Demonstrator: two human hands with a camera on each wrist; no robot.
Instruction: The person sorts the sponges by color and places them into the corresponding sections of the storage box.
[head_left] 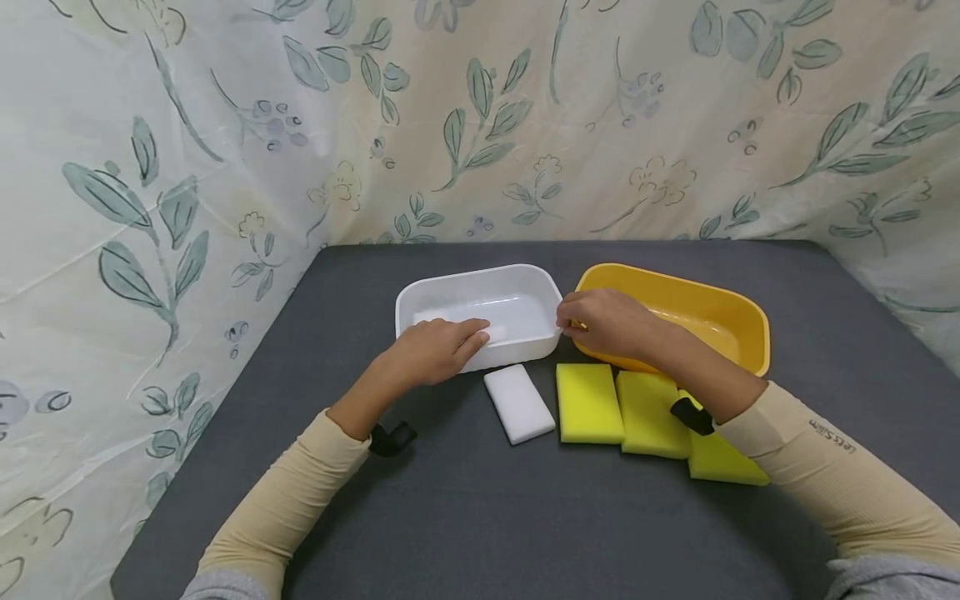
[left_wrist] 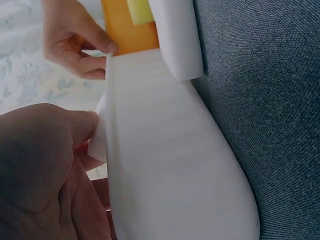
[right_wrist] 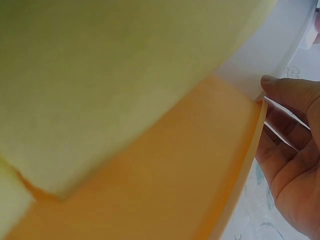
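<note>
Hands first: the left hand reaches over the near rim of the white rectangular plastic tub, fingers curled round a white foam sponge block which it holds just inside that near wall. The right hand pinches the tub's right-hand rim between thumb and fingertips, where it meets the yellow oval plastic basin.

By size, the grey fabric-covered table carries everything. The yellow basin stands right of the white tub, the two touching or nearly so. Three yellow foam sponge blocks lie in a row in front of the basin, the rightmost partly under the right forearm. A second white foam sponge block lies flat just in front of the tub.

Risks, as a judgement: the tub looks light, so a pull from the right hand's pinch could drag or tip it against the basin. The held sponge sits close to the wall and could catch on the rim and drop outside. The right forearm hangs low over the yellow sponges and could sweep them off line.

Both forearms stretch forward from low in the head view, wrists slightly bent down and palms facing down.
</note>
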